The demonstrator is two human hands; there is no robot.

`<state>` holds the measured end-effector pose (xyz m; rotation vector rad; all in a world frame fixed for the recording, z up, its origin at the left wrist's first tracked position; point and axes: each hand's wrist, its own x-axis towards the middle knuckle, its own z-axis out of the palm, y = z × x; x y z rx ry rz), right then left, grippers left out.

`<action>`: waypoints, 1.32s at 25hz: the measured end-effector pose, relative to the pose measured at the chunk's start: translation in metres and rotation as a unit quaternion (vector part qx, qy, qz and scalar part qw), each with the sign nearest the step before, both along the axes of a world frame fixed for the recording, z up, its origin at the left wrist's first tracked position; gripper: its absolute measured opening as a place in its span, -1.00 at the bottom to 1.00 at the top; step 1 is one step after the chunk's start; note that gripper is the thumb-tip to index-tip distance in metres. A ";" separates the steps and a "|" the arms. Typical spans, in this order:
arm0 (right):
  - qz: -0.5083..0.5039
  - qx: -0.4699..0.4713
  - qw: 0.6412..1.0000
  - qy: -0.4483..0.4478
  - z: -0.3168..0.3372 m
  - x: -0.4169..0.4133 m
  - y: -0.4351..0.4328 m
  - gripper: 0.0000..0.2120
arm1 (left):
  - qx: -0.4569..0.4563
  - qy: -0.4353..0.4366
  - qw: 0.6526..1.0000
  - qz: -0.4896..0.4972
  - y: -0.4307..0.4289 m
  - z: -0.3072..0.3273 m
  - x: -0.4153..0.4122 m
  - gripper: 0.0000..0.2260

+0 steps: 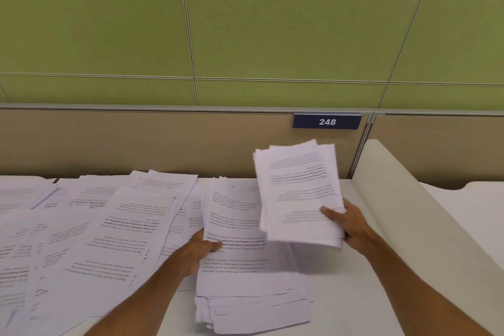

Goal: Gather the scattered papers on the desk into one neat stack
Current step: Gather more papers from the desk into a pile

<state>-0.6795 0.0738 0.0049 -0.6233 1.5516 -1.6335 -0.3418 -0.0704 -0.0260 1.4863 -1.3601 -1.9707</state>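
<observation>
In the head view we look down on a white counter (354, 294) covered for the most part with printed sheets. The right hand (351, 226) grips a bundle of papers (297, 191) by its lower right corner, with the thumb across the top sheet and the fingers behind. We see this bundle lifted off the counter, tilted up toward us and blurred, with its sheets fanned a little at the top edge. It hangs over the far right part of the stack (245, 267).

The stack lies on the counter in front of us, and the sheet ends along its near edge are uneven. The left hand (200, 251) holds the stack at its left edge, thumb pressed on the top page. We cannot make out the fingers, which are hidden beneath.

To the left, the scattered papers (109, 226) overlap at many angles and reach the frame's left edge. Some of them touch the stack's left side.

Behind the counter we see a beige partition (136, 142) with a dark number plate (327, 121) reading 248, and green wall panels (245, 22) above it. A cream, rounded divider (395, 199) borders the counter on the right.
</observation>
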 end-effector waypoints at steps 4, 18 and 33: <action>0.207 0.223 0.935 0.185 -0.029 0.044 0.004 -0.54 | 0.052 0.102 0.992 0.044 0.015 -0.001 -0.016 -0.68; 0.089 0.431 0.835 0.330 -0.022 0.076 -0.037 -0.03 | -0.149 -0.147 0.977 0.028 0.023 -0.002 -0.049 -0.32; 0.074 0.262 0.962 0.003 0.000 0.085 0.002 -0.67 | -0.018 -0.091 0.995 0.037 0.026 0.000 -0.030 -0.39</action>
